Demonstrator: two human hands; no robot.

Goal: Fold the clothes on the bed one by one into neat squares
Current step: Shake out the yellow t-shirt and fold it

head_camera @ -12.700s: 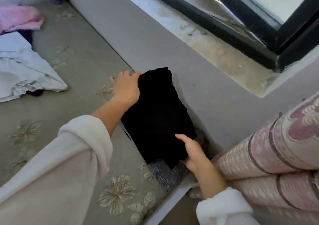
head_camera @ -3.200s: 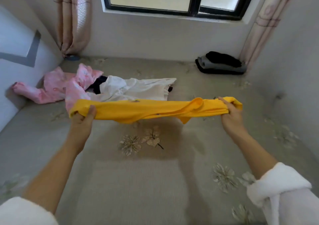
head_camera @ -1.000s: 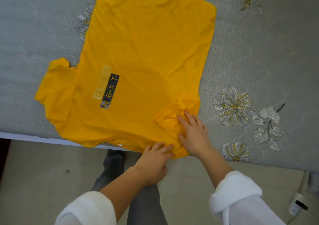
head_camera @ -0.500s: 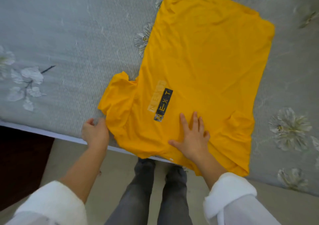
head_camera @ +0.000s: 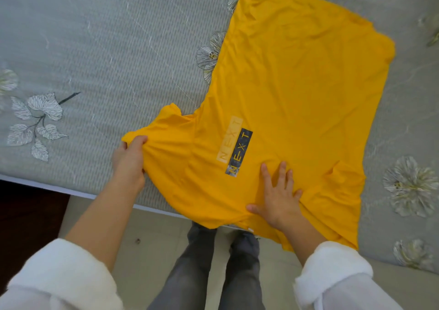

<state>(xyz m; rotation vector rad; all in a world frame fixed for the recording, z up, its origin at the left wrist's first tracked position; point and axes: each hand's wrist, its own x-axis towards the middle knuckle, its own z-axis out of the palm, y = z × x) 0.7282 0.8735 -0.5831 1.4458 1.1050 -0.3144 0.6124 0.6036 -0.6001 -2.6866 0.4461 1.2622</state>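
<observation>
Below, at the bed (head_camera: pixel 71 48) edge, the left hand (head_camera: pixel 129 161) pinches the shirt's (head_camera: pixel 297 91) left sleeve (head_camera: pixel 161 131). Rightward, the shirt lies flat, collar nearest the person, long axis running away toward upper right. The right hand (head_camera: pixel 278 198), fingers spread, presses the chest near the collar.

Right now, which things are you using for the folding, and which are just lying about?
For the job:
- yellow short-sleeved T-shirt with a NEXT print, spread flat
- left hand, gripping its sleeve
- right hand, pressing it flat
- grey flower-patterned bed cover underneath

Just there:
- pale tiled floor
- grey trousers
- white fluffy sleeves
</observation>
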